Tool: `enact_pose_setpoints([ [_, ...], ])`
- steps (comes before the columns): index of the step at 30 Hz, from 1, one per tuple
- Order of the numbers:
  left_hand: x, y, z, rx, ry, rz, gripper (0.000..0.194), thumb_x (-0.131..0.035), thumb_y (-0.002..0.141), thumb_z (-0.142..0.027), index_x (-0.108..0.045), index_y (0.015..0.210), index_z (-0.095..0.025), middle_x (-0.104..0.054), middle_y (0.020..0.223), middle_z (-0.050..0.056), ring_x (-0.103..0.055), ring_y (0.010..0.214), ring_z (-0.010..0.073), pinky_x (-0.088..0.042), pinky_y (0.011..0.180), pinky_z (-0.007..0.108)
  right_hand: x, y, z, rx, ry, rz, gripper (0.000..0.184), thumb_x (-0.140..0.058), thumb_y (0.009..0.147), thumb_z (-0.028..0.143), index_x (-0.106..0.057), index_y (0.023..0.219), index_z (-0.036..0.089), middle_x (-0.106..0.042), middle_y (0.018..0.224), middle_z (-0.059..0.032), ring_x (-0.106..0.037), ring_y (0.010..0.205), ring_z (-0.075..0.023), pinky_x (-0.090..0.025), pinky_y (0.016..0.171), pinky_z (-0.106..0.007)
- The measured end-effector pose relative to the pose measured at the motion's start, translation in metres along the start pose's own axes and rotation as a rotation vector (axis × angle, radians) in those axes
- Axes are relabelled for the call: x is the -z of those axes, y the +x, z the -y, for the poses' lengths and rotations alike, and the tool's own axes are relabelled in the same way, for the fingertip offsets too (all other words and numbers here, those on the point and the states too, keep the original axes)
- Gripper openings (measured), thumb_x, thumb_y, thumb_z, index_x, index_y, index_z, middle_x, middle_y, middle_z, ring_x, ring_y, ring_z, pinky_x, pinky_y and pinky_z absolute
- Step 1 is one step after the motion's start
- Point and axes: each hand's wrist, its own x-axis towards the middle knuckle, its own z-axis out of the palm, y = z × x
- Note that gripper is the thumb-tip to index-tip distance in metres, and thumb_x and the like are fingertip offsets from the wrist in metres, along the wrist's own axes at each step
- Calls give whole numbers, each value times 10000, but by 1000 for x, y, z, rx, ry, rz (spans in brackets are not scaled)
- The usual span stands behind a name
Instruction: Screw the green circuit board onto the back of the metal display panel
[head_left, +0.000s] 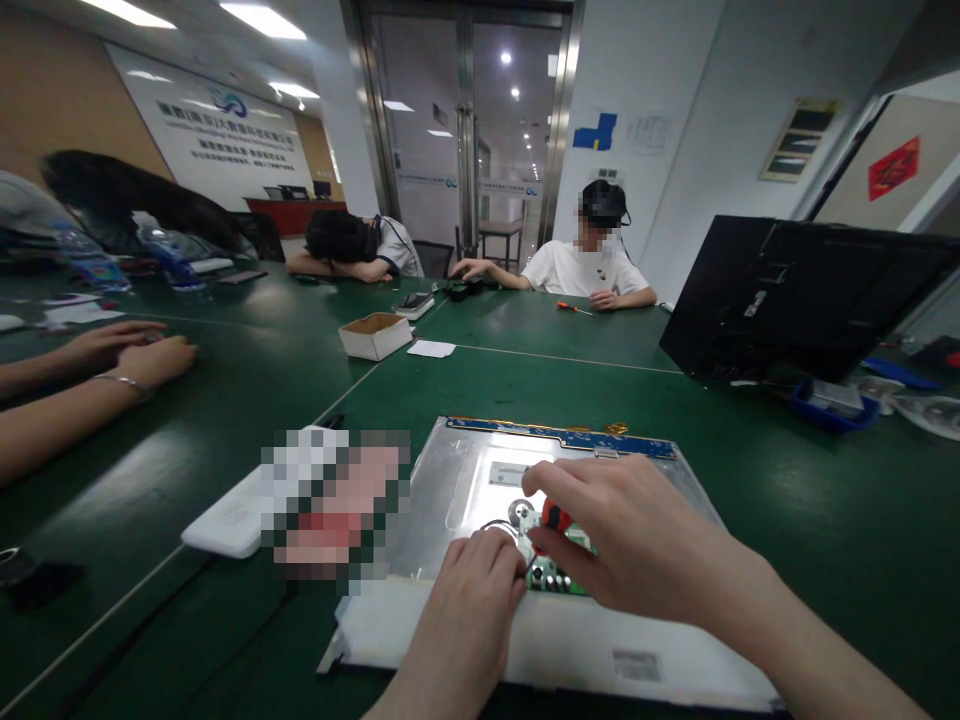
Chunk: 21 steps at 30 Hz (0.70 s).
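Observation:
A flat display panel [435, 480] lies back side up on the table in front of me, with a strip of blue circuit board along its far edge. On its middle sits a green circuit board [581, 540], partly covered by my hands. My right hand [630, 530] pinches the red and black handle of a screwdriver [553, 516], which is tilted with its shaft down toward the board. My left hand [480, 600] rests at the board's left side, fingers curled close to the shaft's lower end. What those fingers grip is hidden.
A white power bank-like block [225, 515] and a blurred-out pink item [345, 500] lie left of the panel. Farther off are an open box [375, 336], another screwdriver [574, 308], a black monitor [795, 300] and a blue tray [834, 408]. Other people sit around the table.

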Motion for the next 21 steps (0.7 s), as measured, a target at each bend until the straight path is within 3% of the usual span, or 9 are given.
enact_pose_setpoints([
  [21,0,2,2,-32,25,-18,209,-494,843,-31,-599,914,-198,-652,986,55,-598,934,248,-473,805,400,0,2,-1,6,40,9,159,-564,884,237,-529,1037,213,-666,941,-20,-620,776,-188,-351,608,-288],
])
